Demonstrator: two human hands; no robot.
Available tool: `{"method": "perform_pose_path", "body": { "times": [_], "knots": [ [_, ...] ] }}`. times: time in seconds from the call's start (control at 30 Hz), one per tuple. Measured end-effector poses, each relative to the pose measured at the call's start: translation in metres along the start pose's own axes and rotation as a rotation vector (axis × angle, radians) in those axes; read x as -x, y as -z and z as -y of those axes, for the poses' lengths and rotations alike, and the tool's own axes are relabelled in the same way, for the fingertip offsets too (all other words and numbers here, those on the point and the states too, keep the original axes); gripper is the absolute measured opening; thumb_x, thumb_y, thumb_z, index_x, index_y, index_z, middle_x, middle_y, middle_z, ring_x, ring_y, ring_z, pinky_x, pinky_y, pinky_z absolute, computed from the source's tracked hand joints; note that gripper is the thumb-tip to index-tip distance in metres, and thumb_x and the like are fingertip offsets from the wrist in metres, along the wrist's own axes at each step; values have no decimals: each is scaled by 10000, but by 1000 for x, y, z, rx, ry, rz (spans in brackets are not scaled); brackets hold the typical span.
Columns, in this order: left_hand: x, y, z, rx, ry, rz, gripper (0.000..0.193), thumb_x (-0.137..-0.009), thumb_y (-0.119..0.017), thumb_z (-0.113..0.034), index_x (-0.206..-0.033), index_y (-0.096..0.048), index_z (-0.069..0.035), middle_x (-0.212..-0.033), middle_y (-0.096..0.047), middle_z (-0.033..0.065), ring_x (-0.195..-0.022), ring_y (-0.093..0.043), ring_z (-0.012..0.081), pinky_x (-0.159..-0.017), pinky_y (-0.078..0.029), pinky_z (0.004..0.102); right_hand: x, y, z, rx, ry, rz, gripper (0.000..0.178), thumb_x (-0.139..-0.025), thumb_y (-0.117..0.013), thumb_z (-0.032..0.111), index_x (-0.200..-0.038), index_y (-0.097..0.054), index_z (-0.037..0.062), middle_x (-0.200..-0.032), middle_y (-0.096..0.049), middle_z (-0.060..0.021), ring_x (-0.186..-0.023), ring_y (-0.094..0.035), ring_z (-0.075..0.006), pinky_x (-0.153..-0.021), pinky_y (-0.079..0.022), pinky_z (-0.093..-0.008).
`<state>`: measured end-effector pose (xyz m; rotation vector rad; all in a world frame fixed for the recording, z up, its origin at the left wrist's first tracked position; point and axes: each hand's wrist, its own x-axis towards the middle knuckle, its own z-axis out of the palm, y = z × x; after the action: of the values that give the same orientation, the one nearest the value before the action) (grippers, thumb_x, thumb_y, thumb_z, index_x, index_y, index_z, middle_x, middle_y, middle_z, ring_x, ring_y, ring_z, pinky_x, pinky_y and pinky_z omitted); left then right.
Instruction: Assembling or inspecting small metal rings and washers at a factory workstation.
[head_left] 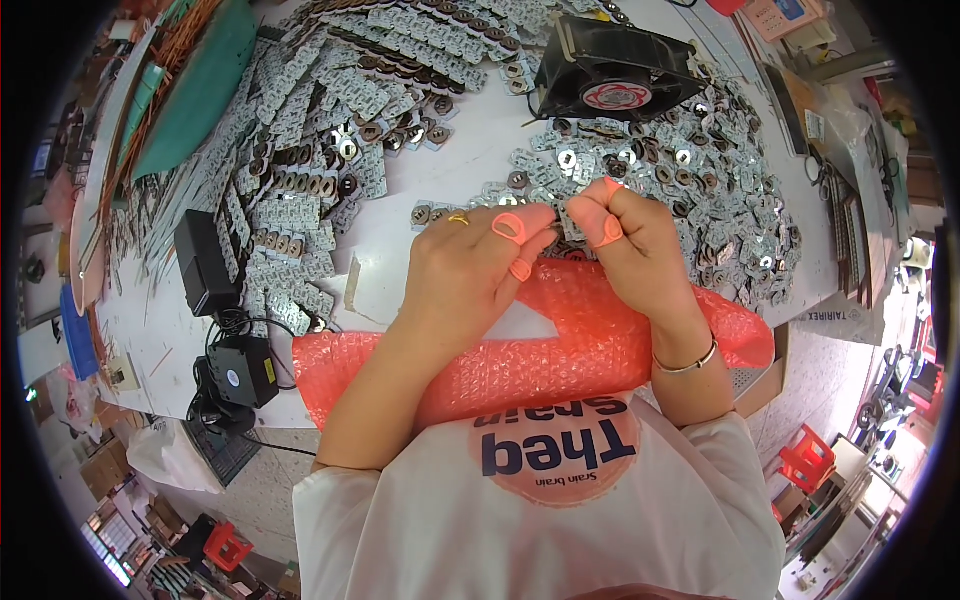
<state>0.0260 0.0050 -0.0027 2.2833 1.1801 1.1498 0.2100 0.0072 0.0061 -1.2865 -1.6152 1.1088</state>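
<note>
My left hand (487,250) and my right hand (632,235) are raised close together over the near part of the table, both with fingers closed in a pinch. Orange finger cots cover some of the fingers and thumbs. A small dark bit shows between the fingertips, but the fingers hide most of it, so its kind cannot be told. Under my wrists a sheet of red bubble wrap (560,360) lies across the table's front edge and my lap. Just beyond my hands spreads a heap of small silvery metal plates (735,215) with round dark discs.
A black fan (615,75) stands on the table behind the heap. Strips of joined metal plates (345,85) are piled at the far left. Black power adapters (243,370) with cables sit at the left edge. A teal curved sheet (205,95) rises at the far left.
</note>
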Motion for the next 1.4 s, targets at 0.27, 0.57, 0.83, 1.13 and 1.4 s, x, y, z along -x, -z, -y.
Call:
{"method": "perform_pose_path", "body": {
  "times": [0.27,0.57,0.83,1.13,1.4],
  "knots": [
    [-3,-1,0,17,40,8,264,-758,-699,-39,-1014,-642,-62,-856,-662,80,-693,-642,209,-588,-503,282,-4,27,2,154,70,152,137,-872,-614,104,-814,-631,-19,-630,-507,27,-569,-403,-53,-501,-345,-220],
    [-5,2,-11,254,265,68,250,-787,-673,-21,-1034,-634,-29,-879,-670,120,-688,-640,177,-591,-504,261,0,34,8,210,41,72,141,-845,-624,109,-831,-640,-30,-621,-584,-87,-524,-508,-115,-497,-408,-254],
    [-4,-4,-3,244,213,135,233,-786,-688,-77,-1003,-635,-8,-828,-676,103,-641,-632,168,-596,-498,264,-2,35,3,93,14,-31,132,-841,-634,109,-815,-662,-18,-592,-570,-56,-512,-496,-90,-478,-395,-242],
    [-6,12,-3,437,424,219,157,-791,-689,-93,-899,-617,-5,-728,-640,54,-643,-572,83,-600,-454,219,-1,32,2,41,50,116,124,-819,-661,122,-850,-695,8,-633,-626,-50,-525,-539,-88,-487,-417,-225],
    [-3,18,1,442,392,235,178,-769,-720,-86,-880,-607,-5,-759,-654,40,-692,-597,83,-627,-469,228,-4,22,-4,5,99,258,143,-812,-684,147,-847,-686,8,-625,-628,-40,-505,-547,-97,-473,-418,-223]
  ]
}}
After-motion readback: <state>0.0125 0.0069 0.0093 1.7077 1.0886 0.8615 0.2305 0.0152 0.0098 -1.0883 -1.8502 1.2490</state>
